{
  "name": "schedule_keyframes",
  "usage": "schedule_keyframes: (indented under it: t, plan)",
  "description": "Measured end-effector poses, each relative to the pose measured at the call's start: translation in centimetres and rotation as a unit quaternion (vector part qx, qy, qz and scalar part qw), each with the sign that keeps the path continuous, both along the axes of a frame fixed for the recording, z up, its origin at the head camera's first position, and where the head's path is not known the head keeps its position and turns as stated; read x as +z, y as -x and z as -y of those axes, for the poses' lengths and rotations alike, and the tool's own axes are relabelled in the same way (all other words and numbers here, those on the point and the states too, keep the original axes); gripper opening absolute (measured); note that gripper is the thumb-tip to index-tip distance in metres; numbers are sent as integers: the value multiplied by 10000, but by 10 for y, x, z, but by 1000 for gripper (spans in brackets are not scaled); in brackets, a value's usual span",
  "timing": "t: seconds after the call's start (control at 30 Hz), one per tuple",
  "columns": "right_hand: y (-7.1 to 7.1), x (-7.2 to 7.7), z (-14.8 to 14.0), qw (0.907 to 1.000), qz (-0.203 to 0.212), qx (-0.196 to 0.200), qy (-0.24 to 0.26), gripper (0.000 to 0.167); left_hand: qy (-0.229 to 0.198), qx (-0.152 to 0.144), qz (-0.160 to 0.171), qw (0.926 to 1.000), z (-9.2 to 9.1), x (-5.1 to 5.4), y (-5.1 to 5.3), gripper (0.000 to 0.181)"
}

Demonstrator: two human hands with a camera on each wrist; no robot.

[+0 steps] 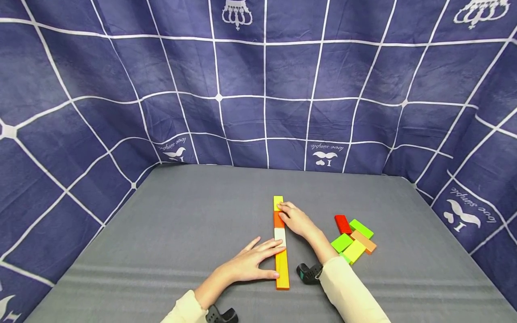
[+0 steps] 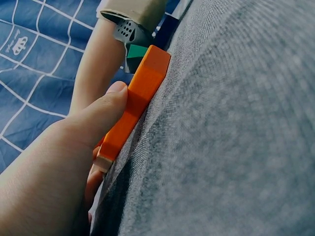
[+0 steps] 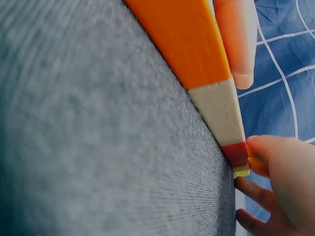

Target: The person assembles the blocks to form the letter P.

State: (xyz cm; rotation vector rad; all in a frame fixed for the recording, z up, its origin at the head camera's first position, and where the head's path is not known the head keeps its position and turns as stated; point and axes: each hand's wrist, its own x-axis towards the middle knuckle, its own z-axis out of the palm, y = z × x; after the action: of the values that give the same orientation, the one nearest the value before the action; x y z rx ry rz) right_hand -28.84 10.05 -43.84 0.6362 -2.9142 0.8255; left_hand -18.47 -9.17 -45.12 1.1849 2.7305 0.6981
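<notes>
A straight row of blocks lies flat on the table, pointing away from me: a long orange block point(image 1: 282, 269) nearest, then a pale block point(image 1: 279, 235), a red-orange block point(image 1: 278, 220) and a yellow block point(image 1: 278, 200) at the far end. My left hand point(image 1: 248, 264) reaches over from the left, fingers extended across the row and thumb point(image 2: 115, 98) against the long orange block. From the right, my right hand point(image 1: 296, 220) touches the far part of the row at the red-orange and yellow blocks. In the right wrist view its thumb point(image 3: 263, 145) meets the red-orange block's edge.
To the right lies a loose cluster of blocks: a red block point(image 1: 343, 224), several green blocks point(image 1: 361, 229), a yellow block point(image 1: 353, 252) and a light orange block point(image 1: 364, 242). The grey tabletop point(image 1: 194, 206) ends at a blue curtain point(image 1: 242, 116) with white lines.
</notes>
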Motion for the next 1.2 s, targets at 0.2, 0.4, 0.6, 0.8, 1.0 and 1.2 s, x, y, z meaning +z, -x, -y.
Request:
schedule_keyframes:
  t: [0.2, 0.4, 0.6, 0.8, 1.0, 1.2]
  plan:
    - [-2, 0, 1, 10000, 52, -53, -10, 36, 117, -5, 67, 9999, 0, 1, 0, 63]
    - [-1, 2, -1, 9999, 120, -90, -4, 37, 153, -36, 35, 9999, -2, 4, 1, 62]
    - [-2, 4, -4, 9999, 115, -48, 52, 37, 207, -97, -24, 9997, -6, 3, 2, 63]
    - [-2, 4, -10, 10000, 57, -3, 80, 36, 198, -129, 98, 9997, -12, 4, 2, 63]
    - [-3, 2, -16, 9999, 27, 36, 116, 37, 88, -116, 58, 9999, -14, 2, 2, 61]
    - [-6, 3, -16, 9999, 60, -12, 152, 38, -30, -64, 86, 9999, -14, 0, 3, 61]
